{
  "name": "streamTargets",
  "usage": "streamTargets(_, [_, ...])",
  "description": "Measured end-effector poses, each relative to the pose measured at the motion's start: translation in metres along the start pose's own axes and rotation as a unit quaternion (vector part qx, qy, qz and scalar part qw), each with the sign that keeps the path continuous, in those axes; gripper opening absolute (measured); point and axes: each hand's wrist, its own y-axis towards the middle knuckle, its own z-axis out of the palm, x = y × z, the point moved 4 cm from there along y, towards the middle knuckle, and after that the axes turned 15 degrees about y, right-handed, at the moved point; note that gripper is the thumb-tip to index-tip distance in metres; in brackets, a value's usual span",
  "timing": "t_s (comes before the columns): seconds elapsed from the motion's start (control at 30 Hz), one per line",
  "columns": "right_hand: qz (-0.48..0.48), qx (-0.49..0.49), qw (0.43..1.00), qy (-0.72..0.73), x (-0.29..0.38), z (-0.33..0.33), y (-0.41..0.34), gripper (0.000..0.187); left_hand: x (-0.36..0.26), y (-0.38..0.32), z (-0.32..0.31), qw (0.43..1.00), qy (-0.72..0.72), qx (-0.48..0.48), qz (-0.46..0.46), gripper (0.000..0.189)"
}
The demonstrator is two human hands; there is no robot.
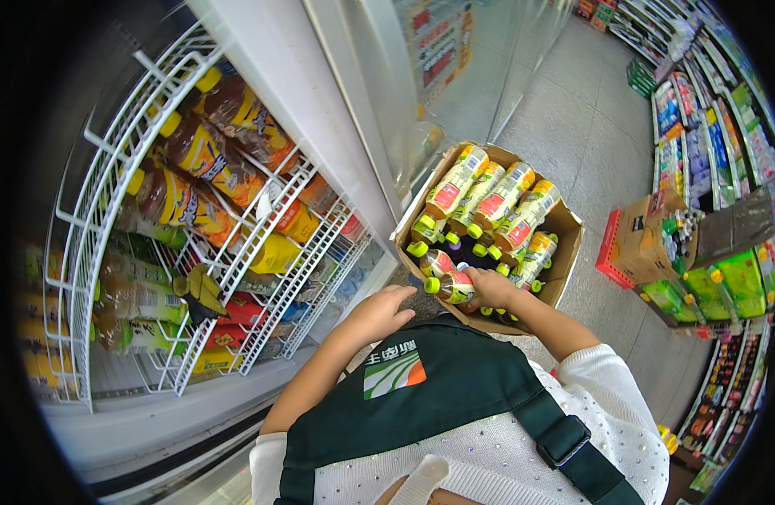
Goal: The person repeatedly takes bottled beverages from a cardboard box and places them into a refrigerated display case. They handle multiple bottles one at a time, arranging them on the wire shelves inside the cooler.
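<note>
My right hand (pixel 490 288) grips a drink bottle (pixel 454 288) with a yellow-green cap at the near side of an open cardboard box (pixel 567 243). The box stands in front of me. Several bottles (pixel 498 202) with pale green, red-marked labels lie in a row across the top of its contents, with more beneath them. Just left of the box, my left hand (pixel 382 310) is empty, its thumb and fingers apart and pointing towards the held bottle. My forearms partly hide the lower edge of the box.
On the left is an open upright cooler with white wire shelves (pixel 252 243) of drinks. A yellow and black work glove (pixel 201 293) hangs on a shelf. The cooler's glass door (pixel 482 82) stands beyond the box. Cartons on a red crate (pixel 608 249) and stocked store shelves (pixel 697 139) are right.
</note>
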Motion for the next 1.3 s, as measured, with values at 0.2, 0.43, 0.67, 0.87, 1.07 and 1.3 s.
streamTargets(0.2, [-0.062,-0.067,0.99,0.111,0.073,-0.058,-0.038,0.075,-0.006,-0.035,-0.039,0.995,0.002,-0.097,0.002,0.045])
streamTargets(0.43, [-0.475,-0.07,0.789,0.385,0.27,-0.139,-0.088,0.086,-0.072,-0.109,-0.139,0.866,0.152,-0.466,0.093,0.057])
streamTargets(0.67, [-0.778,0.027,0.568,0.267,0.462,-0.133,-0.103,0.089,-0.092,-0.225,-0.224,0.52,0.409,-0.75,0.013,0.042])
streamTargets(0.87, [-0.798,0.013,0.55,0.247,0.613,-0.08,-0.084,0.064,-0.054,-0.327,-0.279,0.392,0.447,-0.798,-0.103,0.062])
streamTargets(1.07, [-0.765,0.07,0.585,0.262,0.723,-0.022,-0.038,0.061,0.0,-0.387,-0.303,0.433,0.304,-0.807,-0.262,0.06])
streamTargets(1.3, [-0.697,0.09,0.682,0.205,0.788,0.007,0.002,0.045,0.048,-0.412,-0.328,0.533,0.141,-0.738,-0.39,0.066])
